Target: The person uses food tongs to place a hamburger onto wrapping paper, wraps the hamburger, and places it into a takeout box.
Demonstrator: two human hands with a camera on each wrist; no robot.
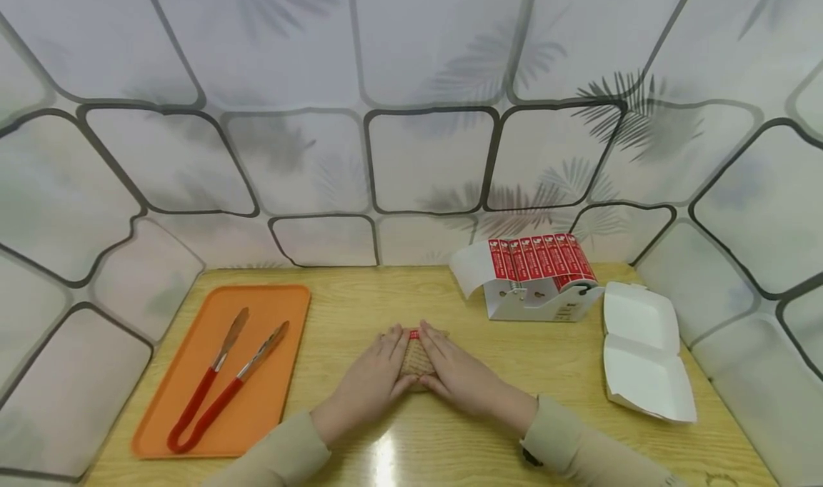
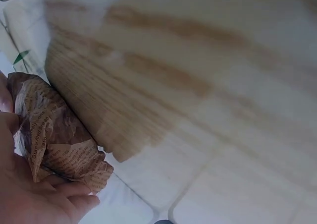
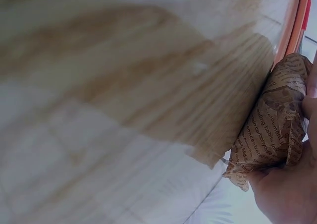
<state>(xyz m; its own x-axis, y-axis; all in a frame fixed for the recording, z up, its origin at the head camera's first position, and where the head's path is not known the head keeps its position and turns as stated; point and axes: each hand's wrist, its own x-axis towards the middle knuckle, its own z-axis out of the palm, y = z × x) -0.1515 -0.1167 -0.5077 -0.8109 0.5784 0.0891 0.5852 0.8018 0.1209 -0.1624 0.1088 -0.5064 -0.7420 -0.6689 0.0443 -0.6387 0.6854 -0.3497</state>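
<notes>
A package wrapped in brown printed paper (image 1: 418, 358) lies on the table in front of me, a small red label (image 1: 414, 334) at its far end. What is inside the paper is hidden. My left hand (image 1: 373, 376) presses against its left side with straight fingers, and my right hand (image 1: 459, 373) does the same on the right. Both thumbs come together at the near edge. In the left wrist view, the crumpled paper (image 2: 54, 130) rests against the palm and fingers. Folded, printed paper (image 3: 270, 125) also shows beside the hand in the right wrist view.
On the left, an orange tray (image 1: 270, 408) carries red-handled tongs (image 1: 212, 405). A white dispenser (image 1: 534, 305) with several rows of red labels (image 1: 543, 257) stands at the back right. An opened white clamshell box (image 1: 643, 358) lies at the right, near the patterned wall (image 1: 431, 158).
</notes>
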